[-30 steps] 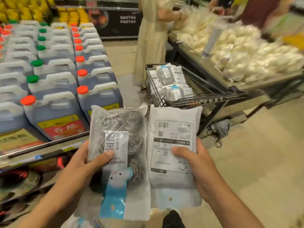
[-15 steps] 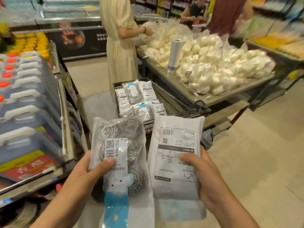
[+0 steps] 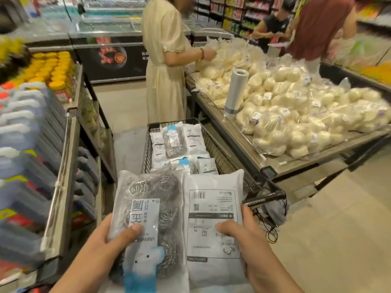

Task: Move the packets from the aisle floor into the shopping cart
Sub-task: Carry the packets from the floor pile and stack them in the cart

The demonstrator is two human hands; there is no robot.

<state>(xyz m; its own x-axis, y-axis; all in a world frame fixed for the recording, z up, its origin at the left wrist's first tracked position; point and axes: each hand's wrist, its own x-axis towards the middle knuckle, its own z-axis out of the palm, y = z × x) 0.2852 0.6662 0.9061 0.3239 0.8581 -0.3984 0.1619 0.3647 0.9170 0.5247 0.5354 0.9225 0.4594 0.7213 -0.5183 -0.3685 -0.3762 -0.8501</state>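
Observation:
My left hand (image 3: 105,244) grips a clear packet of steel scouring balls (image 3: 154,199) with a blue and white label, thumb across its front. My right hand (image 3: 247,244) grips a second packet (image 3: 211,206), its white printed back turned up. Both packets are held side by side just short of the near end of the black wire shopping cart (image 3: 213,144). Several similar packets (image 3: 175,140) lie inside the cart. The aisle floor under my hands is hidden.
A shelf of blue jugs (image 3: 25,144) runs along the left. On the right stands a table of bagged white buns (image 3: 296,115) with a bag roll (image 3: 236,92). A person in a beige dress (image 3: 165,60) stands beyond the cart; two more people are behind the table.
I have stepped closer and turned; the cart now lies straight ahead of the packets. Both hands keep the same hold on their packets.

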